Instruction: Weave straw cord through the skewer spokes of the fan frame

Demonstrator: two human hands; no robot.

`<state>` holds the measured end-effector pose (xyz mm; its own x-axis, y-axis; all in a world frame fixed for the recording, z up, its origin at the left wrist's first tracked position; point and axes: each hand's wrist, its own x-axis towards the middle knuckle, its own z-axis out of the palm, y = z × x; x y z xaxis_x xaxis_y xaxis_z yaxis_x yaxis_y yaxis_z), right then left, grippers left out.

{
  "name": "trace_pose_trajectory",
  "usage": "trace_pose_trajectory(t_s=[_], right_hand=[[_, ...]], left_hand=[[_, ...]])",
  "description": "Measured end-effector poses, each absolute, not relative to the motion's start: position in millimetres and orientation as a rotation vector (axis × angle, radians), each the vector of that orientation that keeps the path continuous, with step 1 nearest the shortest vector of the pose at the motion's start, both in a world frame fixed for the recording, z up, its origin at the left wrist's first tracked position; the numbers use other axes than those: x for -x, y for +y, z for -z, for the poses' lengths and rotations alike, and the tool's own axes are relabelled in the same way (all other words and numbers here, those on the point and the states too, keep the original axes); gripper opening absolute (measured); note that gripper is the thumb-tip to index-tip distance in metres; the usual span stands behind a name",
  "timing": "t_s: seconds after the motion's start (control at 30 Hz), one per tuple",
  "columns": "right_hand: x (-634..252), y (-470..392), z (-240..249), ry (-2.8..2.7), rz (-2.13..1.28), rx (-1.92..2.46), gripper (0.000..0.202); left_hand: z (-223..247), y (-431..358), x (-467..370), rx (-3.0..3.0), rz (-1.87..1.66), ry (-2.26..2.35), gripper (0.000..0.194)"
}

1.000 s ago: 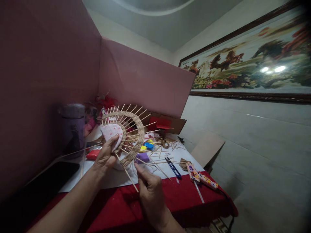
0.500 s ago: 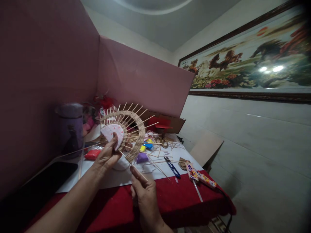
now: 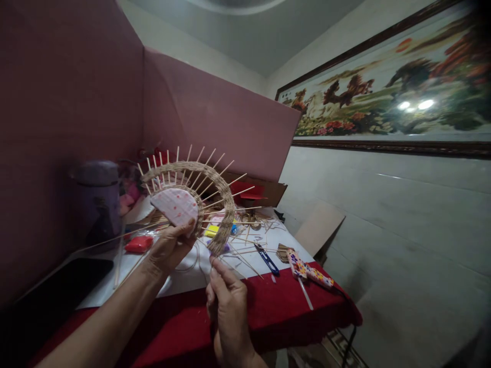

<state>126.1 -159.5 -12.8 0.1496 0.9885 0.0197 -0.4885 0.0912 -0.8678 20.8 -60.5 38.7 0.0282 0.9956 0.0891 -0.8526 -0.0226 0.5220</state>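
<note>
A half-round woven fan frame of thin wooden sticks and twisted brown cord is held up above the table. At its centre sits a half-disc covered in white cloth with red spots. My left hand is closed on the lower edge of this centre, thumb on the cloth side, other fingers hidden behind. At the lower end of the outer woven band, my right hand is closed in a pinch, fingertips against the band's end. Whether it grips the cord or a stick tip there is too small to tell.
Blue thread snips and a flower-patterned glue gun lie on the right of the table. Loose sticks, a red packet and a yellow packet are scattered behind. A purple cup and black phone-like slab stand left.
The fan frame has turned to face me more fully and shifted slightly. My right hand has come up against the band's end; the stick seen along its fingers no longer shows.
</note>
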Motion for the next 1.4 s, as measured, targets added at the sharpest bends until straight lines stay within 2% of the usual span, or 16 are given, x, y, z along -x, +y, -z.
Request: trace_pose_trajectory(t_s=[0.13, 0.4, 0.6, 0.93, 1.4], right_hand=[[-136, -159, 11, -0.737, -1.268, 0.852, 0.051], [-157, -152, 0, -0.811, -1.292, 0.875, 0.041], [-195, -152, -26, -1.067, -1.437, 0.975, 0.033], [-214, -148, -14, -1.309, -0.876, 1.087, 0.027], [-184, -129, -12, -1.387, -0.633, 0.985, 0.025]], left_hand=[[-42, -69, -24, -0.726, -1.411, 0.269, 0.032], [-35, -71, -23, -0.965, -1.207, 0.335, 0.019], [-36, -67, -21, -0.859, -1.279, 0.439, 0.01], [-36, -66, -18, -0.723, -1.279, 0.48, 0.023], [-32, -68, -21, -0.807, -1.163, 0.489, 0.023]])
